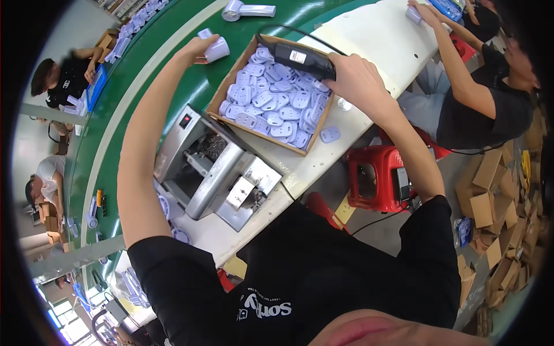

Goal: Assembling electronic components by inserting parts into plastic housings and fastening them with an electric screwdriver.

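Reaching out over the green conveyor, my left hand point(202, 48) has its fingers round a lavender plastic housing point(217, 50) with a rounded cup shape. My right hand point(356, 78) grips one end of a black corded electric screwdriver point(300, 59), which lies roughly level across the far right part of a cardboard box point(231, 79). Many small lavender plastic covers point(277, 98) with holes fill the box. One loose cover point(330, 134) lies on the white table beside it. Where the screwdriver's tip is, I cannot make out.
A grey metal screw feeder point(216, 167) holding screws stands near the box. A lavender part with a handle point(248, 10) lies on the conveyor point(133, 127). Co-workers sit across and to the right, one holding a lavender part point(414, 15). A red stool point(375, 179) and cardboard boxes point(490, 213) stand at right.
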`<move>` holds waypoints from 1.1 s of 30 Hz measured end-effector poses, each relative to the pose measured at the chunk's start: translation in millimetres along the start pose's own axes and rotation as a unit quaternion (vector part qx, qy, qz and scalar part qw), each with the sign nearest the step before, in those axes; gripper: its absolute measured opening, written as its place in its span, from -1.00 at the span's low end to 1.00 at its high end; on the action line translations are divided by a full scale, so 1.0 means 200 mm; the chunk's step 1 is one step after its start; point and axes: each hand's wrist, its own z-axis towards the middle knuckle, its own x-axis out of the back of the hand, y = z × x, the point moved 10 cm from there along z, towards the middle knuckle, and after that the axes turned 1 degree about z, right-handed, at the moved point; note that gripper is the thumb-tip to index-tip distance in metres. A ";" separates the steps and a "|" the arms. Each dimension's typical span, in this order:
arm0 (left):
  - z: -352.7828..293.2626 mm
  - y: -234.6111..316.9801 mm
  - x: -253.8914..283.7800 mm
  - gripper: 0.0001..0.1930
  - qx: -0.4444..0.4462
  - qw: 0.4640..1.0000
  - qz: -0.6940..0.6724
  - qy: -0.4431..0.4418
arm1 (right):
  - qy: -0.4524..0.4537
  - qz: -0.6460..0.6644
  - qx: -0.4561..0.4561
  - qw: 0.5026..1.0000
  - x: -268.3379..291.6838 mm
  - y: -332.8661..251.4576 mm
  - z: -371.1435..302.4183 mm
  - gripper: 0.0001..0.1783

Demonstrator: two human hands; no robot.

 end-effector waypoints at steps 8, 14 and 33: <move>-0.41 0.30 0.04 -0.28 -0.252 0.967 -0.034 0.003 | 0.042 0.096 -0.042 0.994 0.01 0.13 -0.03 -0.63; -1.18 0.26 0.45 -0.44 -0.265 0.946 -0.028 0.183 | 0.141 0.290 -0.042 0.946 0.08 0.09 0.02 -0.60; -2.61 0.30 -0.48 -0.38 -0.421 0.895 -0.082 0.123 | -0.162 0.533 0.229 0.798 0.38 -1.22 -0.71 -0.49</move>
